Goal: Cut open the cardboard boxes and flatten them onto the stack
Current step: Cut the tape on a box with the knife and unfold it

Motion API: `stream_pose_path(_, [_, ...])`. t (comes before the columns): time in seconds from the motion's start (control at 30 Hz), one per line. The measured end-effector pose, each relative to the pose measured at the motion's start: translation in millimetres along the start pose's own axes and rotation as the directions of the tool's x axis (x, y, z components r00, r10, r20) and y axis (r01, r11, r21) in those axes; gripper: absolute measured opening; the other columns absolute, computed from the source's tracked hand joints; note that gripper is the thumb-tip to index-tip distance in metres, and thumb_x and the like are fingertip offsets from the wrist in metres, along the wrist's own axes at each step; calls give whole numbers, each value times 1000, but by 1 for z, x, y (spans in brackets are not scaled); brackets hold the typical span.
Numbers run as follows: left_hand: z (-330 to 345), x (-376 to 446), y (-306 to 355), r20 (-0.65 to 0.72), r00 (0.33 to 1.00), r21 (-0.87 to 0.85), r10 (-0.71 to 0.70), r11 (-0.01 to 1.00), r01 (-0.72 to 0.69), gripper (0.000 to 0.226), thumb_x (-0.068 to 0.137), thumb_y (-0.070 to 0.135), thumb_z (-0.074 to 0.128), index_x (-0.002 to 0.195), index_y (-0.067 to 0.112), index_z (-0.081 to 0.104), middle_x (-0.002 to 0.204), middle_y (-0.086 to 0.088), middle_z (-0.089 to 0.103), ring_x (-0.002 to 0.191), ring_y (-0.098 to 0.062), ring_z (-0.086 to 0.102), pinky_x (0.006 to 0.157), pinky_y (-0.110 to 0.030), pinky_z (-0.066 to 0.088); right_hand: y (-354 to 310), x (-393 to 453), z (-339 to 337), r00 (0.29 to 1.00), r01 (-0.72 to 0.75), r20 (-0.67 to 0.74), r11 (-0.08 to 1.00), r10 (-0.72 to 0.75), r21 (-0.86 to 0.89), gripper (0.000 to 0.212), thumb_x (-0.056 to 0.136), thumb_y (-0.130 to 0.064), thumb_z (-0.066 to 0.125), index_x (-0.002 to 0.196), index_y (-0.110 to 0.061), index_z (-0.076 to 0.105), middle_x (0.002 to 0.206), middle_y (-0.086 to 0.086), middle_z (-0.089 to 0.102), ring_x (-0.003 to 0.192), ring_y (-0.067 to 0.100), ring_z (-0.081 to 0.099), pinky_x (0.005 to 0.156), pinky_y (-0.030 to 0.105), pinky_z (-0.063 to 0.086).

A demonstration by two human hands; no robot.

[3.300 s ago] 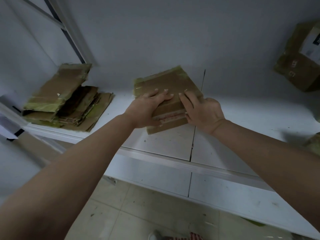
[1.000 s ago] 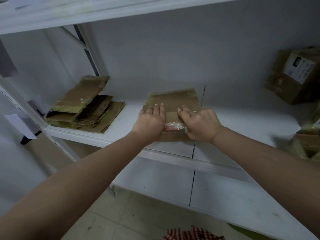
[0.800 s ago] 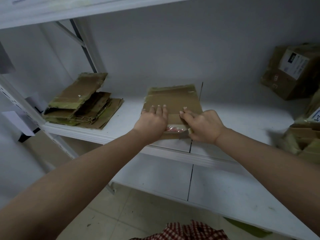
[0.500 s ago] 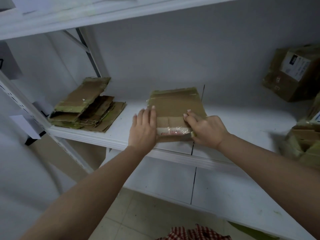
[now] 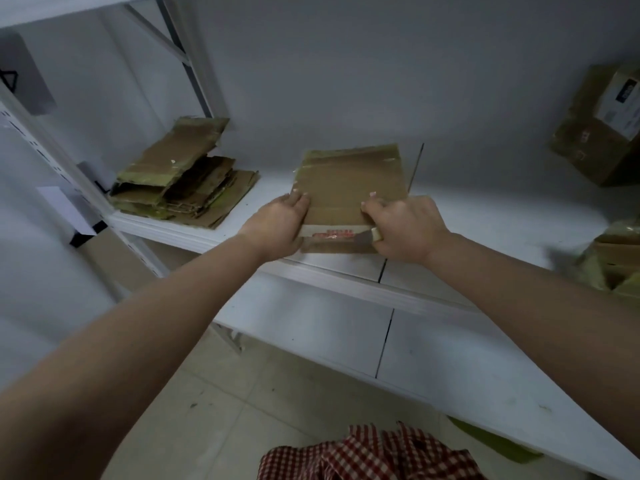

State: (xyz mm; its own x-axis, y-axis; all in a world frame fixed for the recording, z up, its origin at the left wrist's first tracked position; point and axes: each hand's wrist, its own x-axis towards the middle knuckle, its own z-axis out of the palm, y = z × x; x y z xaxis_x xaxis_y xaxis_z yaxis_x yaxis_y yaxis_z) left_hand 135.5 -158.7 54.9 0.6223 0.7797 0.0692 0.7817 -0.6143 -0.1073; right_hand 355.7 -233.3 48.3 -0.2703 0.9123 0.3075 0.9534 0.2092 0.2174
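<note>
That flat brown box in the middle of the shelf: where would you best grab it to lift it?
Pinch the box by its near edge, from the front: it lies flat at the shelf lip, so thumb and fingers could likely close over it.

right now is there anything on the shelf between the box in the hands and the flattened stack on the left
Nothing visible. The box lies flat under the left hand and right hand, which holds a blade. The white shelf between it and the flattened stack shows only bare surface.

Bare shelf (image 5: 273, 188) between flattened stack (image 5: 183, 183) and box (image 5: 349, 188); boxes (image 5: 602, 133) crowd right end.
</note>
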Motion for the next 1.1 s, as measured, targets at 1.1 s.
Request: stream_pose_path(1.1, [3,70,-3,-198,978,-41,72,996,-81,34,98,15,46,128,19,60,132,-6,56,130,-31,39,111,-40,28,19,59,14,820,-570,26,812,571,129,19,95,-31,50,95,-16,63,101,5,61,85,34,61,60,30,34])
